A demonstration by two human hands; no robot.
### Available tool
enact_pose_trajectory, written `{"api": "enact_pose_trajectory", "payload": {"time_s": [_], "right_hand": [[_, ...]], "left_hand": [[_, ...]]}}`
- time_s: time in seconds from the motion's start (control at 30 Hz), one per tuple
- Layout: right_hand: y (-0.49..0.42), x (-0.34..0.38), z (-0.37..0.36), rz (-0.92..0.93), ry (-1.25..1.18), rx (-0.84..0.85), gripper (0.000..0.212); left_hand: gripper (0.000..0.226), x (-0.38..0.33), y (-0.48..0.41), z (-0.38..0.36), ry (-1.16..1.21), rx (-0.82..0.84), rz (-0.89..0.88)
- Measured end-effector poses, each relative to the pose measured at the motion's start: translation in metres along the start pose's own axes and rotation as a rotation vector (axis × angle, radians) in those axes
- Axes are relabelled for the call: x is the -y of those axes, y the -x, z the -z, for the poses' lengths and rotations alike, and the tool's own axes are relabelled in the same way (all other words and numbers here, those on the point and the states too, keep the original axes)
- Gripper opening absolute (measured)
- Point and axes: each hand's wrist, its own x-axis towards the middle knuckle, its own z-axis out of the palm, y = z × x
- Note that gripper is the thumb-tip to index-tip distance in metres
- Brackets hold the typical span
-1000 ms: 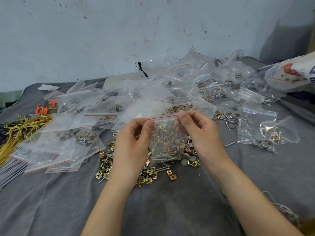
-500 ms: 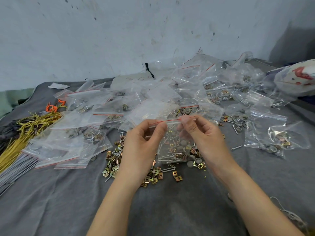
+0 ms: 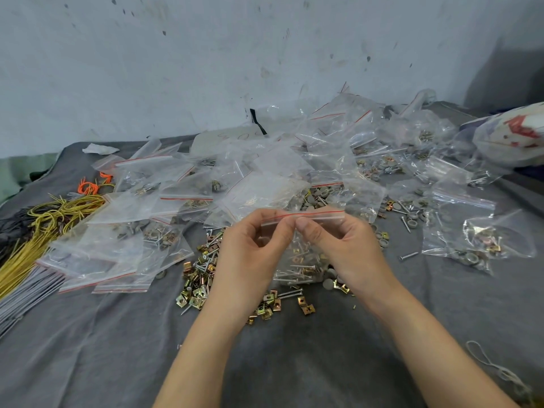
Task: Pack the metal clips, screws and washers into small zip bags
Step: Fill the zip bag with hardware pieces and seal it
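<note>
A small clear zip bag point(image 3: 303, 254) with a red seal line hangs between my hands; clips, screws and washers show through it. My left hand point(image 3: 250, 254) pinches the seal strip near its left end. My right hand point(image 3: 344, 248) pinches the same strip near its middle, thumb tip close to my left thumb. Below the bag lies a loose heap of brass-coloured metal clips point(image 3: 200, 287), screws point(image 3: 290, 294) and grey washers point(image 3: 328, 284) on the grey cloth point(image 3: 88, 348).
Filled and empty zip bags point(image 3: 182, 195) spread from the left to the far right, with one filled bag point(image 3: 471, 240) apart at the right. Yellow wire bundles point(image 3: 38, 231), orange ties point(image 3: 88, 187) and grey rods point(image 3: 23, 295) lie left. A printed sack point(image 3: 515, 136) sits far right.
My right thumb and fingers have slid left along the bag's seal strip, close to my left thumb. The view has tilted down a little.
</note>
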Motion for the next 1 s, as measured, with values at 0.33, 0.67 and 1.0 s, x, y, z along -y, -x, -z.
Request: {"api": "enact_pose_trajectory", "payload": {"time_s": [0.33, 0.67, 1.0], "right_hand": [[0.001, -0.0001, 0.0003, 0.012, 0.017, -0.026, 0.03], [0.0011, -0.0032, 0.0028, 0.016, 0.024, -0.037, 0.019], [-0.0009, -0.006, 0.0077, 0.048, 0.029, -0.059, 0.016]], "left_hand": [[0.009, -0.0004, 0.0008, -0.0012, 0.005, -0.015, -0.01], [0.008, 0.0005, 0.0, -0.0022, -0.014, -0.045, -0.011], [0.007, 0.0005, 0.0, -0.0008, -0.048, -0.071, -0.011]]}}
